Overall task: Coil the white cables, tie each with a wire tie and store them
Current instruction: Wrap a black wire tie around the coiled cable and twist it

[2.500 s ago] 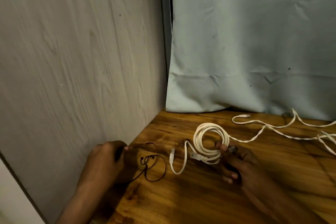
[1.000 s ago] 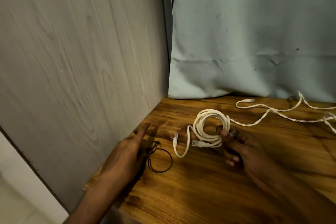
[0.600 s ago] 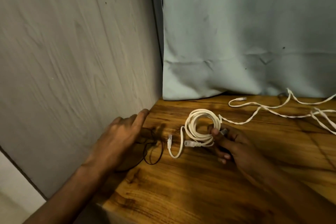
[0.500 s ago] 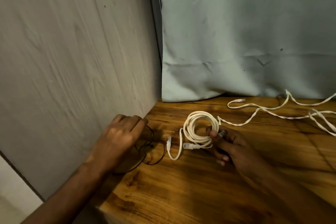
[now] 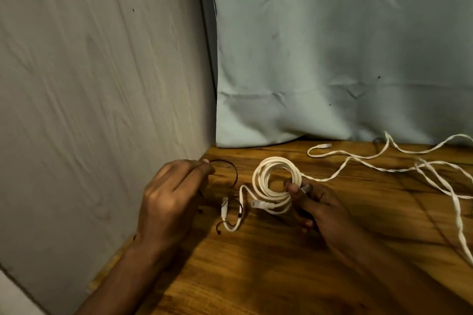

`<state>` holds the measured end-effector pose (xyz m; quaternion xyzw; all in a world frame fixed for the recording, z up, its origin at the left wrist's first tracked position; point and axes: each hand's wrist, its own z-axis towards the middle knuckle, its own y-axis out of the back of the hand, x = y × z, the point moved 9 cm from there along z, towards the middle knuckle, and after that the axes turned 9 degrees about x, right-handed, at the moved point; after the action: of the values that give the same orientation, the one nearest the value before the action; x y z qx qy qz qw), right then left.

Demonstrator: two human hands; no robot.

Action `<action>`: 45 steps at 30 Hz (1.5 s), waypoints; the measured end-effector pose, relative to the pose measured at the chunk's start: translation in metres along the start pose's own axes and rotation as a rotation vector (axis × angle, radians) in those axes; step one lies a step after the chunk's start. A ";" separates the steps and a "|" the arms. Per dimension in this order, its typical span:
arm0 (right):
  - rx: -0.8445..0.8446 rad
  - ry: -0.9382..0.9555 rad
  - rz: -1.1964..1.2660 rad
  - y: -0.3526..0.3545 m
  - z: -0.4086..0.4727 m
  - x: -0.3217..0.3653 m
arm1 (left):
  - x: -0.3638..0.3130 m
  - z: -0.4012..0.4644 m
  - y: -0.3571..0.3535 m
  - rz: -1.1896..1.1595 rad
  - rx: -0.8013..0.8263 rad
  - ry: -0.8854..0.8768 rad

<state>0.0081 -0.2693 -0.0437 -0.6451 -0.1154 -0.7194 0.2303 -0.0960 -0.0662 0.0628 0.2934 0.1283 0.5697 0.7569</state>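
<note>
Coiled white cable (image 5: 275,181) on table (image 5: 256,276): pinched by right hand (image 5: 314,202), untied. Wire tie (image 5: 230,171) pinched in left hand (image 5: 171,199). Second white cable (image 5: 384,163) loose, uncoiled. Tying, storing pending.

The coiled cable (image 5: 275,181) lies on the table (image 5: 281,276) near its back left corner. The wire tie (image 5: 231,174) lies just left of the coil, beside the left wall (image 5: 89,84). The loose cable (image 5: 409,166) runs along the back edge, right of the coil, before the curtain (image 5: 332,46).
</note>
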 end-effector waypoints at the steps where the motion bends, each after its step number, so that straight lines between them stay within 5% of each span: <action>1: -0.005 0.001 0.007 0.001 0.000 0.000 | -0.003 0.000 -0.002 0.004 -0.007 -0.005; 9: -0.001 0.041 0.036 0.004 0.001 0.003 | -0.005 -0.018 -0.007 -0.281 -0.006 0.221; 13: -0.125 0.067 0.000 0.023 0.001 0.008 | -0.059 -0.023 -0.005 -0.187 0.013 0.014; 16: -0.241 0.114 -0.061 0.043 0.000 0.016 | -0.095 -0.035 -0.047 -0.196 0.294 -0.085; 19: -0.304 0.175 -0.099 0.060 -0.003 0.025 | -0.104 -0.042 -0.084 -0.266 0.592 0.009; 24: -0.326 0.167 -0.098 0.071 -0.003 0.024 | -0.085 -0.042 -0.078 -0.541 0.673 0.218; 28: -0.305 0.159 -0.122 0.066 -0.002 0.021 | -0.076 -0.047 -0.078 -0.616 0.999 0.231; 33: -0.267 0.138 -0.124 0.060 -0.001 0.019 | -0.072 -0.020 -0.072 -0.522 0.760 0.317; 39: -0.258 0.139 -0.134 0.060 -0.002 0.019 | -0.100 -0.028 -0.110 -0.347 0.854 0.246; 42: -0.268 0.138 -0.123 0.064 -0.002 0.019 | -0.095 -0.023 -0.115 -0.454 0.893 0.287; 45: -0.278 0.151 -0.112 0.068 -0.002 0.019 | -0.097 -0.009 -0.112 -0.810 0.948 0.355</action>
<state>0.0382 -0.3325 -0.0341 -0.6073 -0.0329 -0.7867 0.1062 -0.0433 -0.1747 -0.0239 0.4257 0.5896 0.1603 0.6675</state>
